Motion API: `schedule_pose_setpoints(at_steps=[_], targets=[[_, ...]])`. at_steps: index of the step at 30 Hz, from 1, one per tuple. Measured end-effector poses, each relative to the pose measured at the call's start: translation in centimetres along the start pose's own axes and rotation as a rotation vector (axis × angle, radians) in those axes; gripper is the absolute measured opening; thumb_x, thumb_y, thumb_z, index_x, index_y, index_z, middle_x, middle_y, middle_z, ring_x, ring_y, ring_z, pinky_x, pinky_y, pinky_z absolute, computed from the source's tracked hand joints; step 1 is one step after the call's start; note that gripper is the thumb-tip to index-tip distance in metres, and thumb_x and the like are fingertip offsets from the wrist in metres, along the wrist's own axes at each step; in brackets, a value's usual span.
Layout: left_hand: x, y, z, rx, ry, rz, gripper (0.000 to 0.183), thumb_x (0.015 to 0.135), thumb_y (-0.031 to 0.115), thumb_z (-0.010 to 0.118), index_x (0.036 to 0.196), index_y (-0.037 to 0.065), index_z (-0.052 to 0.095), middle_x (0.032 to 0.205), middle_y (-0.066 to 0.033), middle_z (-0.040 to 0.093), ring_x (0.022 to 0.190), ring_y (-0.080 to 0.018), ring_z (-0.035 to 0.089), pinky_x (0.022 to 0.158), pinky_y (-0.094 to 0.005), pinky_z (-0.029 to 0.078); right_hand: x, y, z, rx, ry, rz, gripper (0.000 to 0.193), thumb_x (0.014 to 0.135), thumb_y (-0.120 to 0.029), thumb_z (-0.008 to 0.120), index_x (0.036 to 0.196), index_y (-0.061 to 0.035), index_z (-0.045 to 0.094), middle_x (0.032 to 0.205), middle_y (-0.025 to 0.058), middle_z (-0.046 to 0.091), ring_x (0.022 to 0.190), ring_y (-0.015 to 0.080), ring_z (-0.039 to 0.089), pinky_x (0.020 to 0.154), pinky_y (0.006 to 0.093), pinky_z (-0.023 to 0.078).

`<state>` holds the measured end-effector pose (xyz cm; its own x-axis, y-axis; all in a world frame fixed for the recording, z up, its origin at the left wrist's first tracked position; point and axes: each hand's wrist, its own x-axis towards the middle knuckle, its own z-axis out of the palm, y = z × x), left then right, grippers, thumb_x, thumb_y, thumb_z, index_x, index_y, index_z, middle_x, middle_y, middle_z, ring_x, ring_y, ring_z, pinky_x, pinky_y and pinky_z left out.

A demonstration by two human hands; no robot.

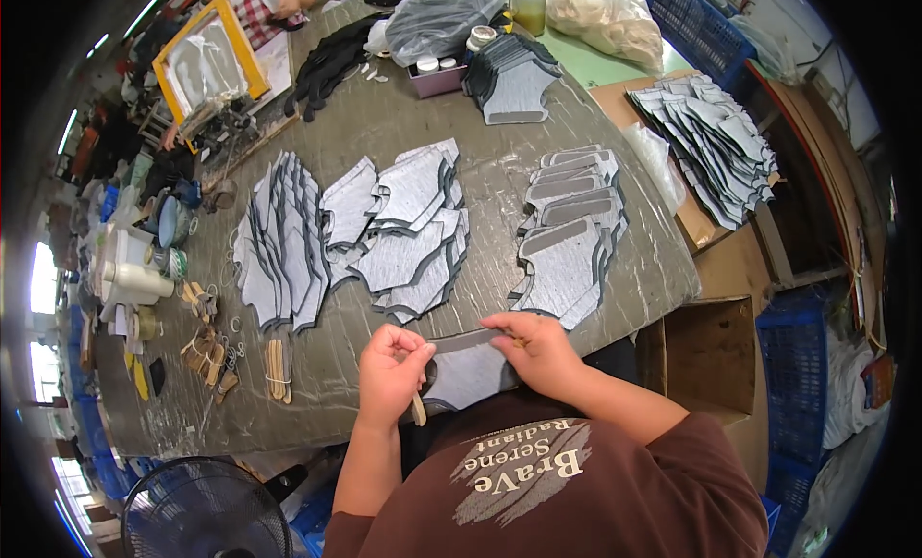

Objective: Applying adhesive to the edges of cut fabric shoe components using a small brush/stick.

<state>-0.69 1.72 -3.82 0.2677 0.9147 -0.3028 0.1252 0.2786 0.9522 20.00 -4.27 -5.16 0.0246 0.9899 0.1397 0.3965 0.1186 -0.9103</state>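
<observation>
At the table's near edge, a light grey cut material piece [469, 374] with a darker grey band along its top is held up in front of me. My left hand [392, 366] is closed, its thumb and finger pinched at the band's left end. A flat wooden stick [419, 410] pokes out below that palm. My right hand [540, 354] pinches the piece's right top edge with fingers closed. Just beyond lies an overlapping row of similar pieces [562, 265] with dark bands. Further left are two groups of plain grey pieces, a fanned stack [280, 241] and a looser pile [408, 227].
A bundle of wooden sticks [278, 371] lies at left on the dark table [499, 188]. Another stack of pieces [511, 78] stands by a purple box [437, 81] at the back. More pieces [706, 140] rest on cardboard at right. A black fan [205, 510] stands lower left; a person [274, 6] works far left.
</observation>
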Motion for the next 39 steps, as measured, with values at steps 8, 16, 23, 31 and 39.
schedule_pose_setpoints(at_steps=[8,16,23,31,39], targets=[[8.1,3.1,0.5,0.965,0.161,0.708,0.036,0.074,0.011,0.070,0.102,-0.002,0.054,0.111,-0.0199,0.054,0.079,-0.0346,0.060,0.072,-0.0398,0.050,2.5,0.5,-9.2,-0.437,0.402,0.029,0.024,0.083,-0.004,0.060,0.107,-0.0040,0.063,0.094,0.0169,0.063,0.083,0.0320,0.062,0.074,0.0348,0.050],[17.6,8.5,4.8,1.366,0.057,0.323,0.063,0.070,0.041,0.074,0.110,-0.003,0.056,0.113,-0.0204,0.060,0.094,-0.0347,0.063,0.077,-0.0412,0.051,-0.8,1.5,-6.5,-0.636,0.294,-0.319,0.026,0.072,-0.002,0.062,0.097,-0.0109,0.062,0.074,0.0051,0.058,0.062,0.0267,0.054,0.057,0.0373,0.041],[21.1,10.1,7.6,1.508,-0.081,0.147,0.035,0.070,0.025,0.067,0.095,0.000,0.066,0.097,-0.0178,0.067,0.092,-0.0329,0.064,0.079,-0.0402,0.051,-2.5,2.1,-6.1,-0.517,0.284,-0.379,0.027,0.071,0.000,0.065,0.097,-0.0075,0.062,0.070,0.0033,0.057,0.059,0.0234,0.054,0.058,0.0354,0.039],[21.8,8.9,8.1,1.506,0.098,0.213,0.038,0.076,0.009,0.053,0.109,-0.009,0.051,0.102,-0.0281,0.063,0.097,-0.0383,0.062,0.086,-0.0426,0.048,-2.5,3.3,-4.2,-0.455,0.221,-0.493,0.031,0.067,-0.002,0.065,0.098,-0.0088,0.062,0.070,0.0017,0.055,0.059,0.0214,0.053,0.057,0.0335,0.040],[20.1,9.4,0.2,0.723,0.504,0.707,0.051,0.075,0.009,0.049,0.122,-0.010,0.042,0.100,-0.0298,0.061,0.093,-0.0425,0.060,0.084,-0.0429,0.047,-2.8,4.0,-4.0,-0.275,0.319,-0.407,0.026,0.072,0.001,0.064,0.096,-0.0070,0.061,0.069,0.0075,0.053,0.060,0.0283,0.054,0.051,0.0371,0.044]])
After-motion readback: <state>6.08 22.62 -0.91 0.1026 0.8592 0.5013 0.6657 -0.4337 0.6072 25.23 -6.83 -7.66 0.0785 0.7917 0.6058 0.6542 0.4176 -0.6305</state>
